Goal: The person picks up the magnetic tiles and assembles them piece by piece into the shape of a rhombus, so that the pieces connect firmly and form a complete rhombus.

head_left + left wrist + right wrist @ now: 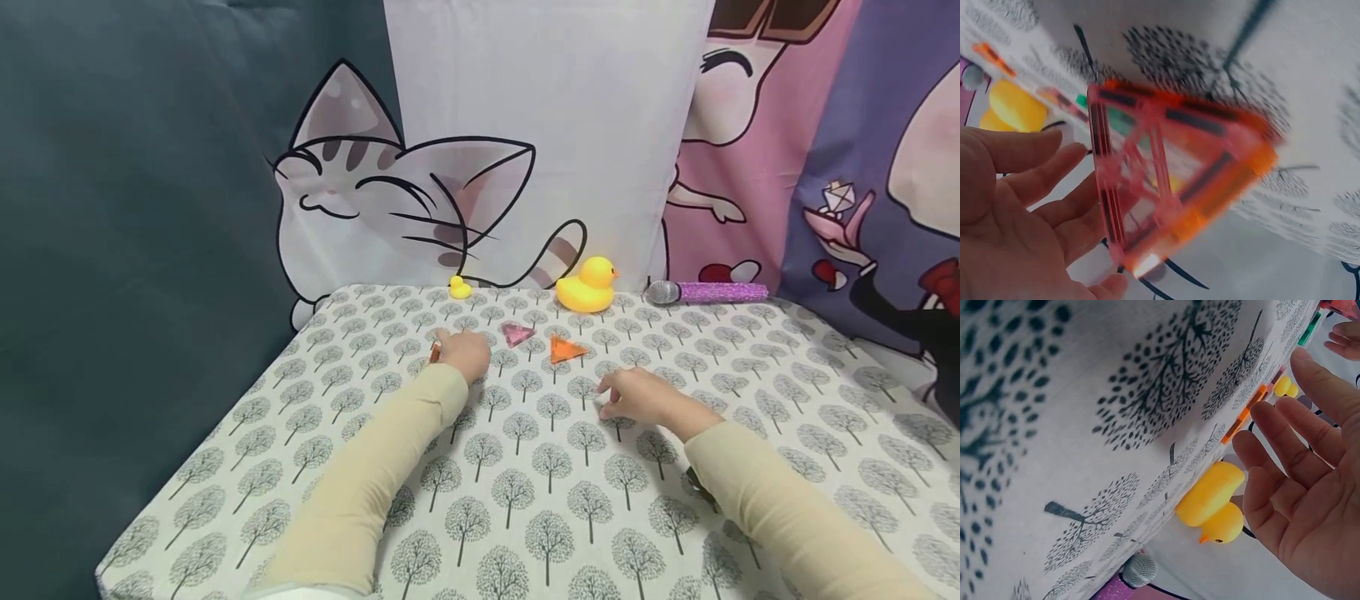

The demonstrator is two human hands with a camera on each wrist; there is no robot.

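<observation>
My left hand (pixel 463 354) is at the left middle of the table, beside translucent red and orange triangular tiles. In the left wrist view the red triangle (pixel 1105 169) stands in front of an orange one (pixel 1235 190); whether they are joined I cannot tell. The thumb is apart from the red edge, and some fingers reach behind the tile. My right hand (pixel 633 396) hovers over the cloth with loosely bent fingers and holds nothing. Ahead of it lie an orange triangle (pixel 566 349) and a pink triangle (pixel 517 333). A green tile (pixel 1310 328) shows near the left hand.
Along the back edge sit a small yellow duck (pixel 460 288), a larger yellow duck (pixel 587 287) and a glittery purple microphone (pixel 720 292). A tree-patterned cloth (pixel 517 492) covers the table. A cartoon-printed curtain (pixel 555 100) hangs behind.
</observation>
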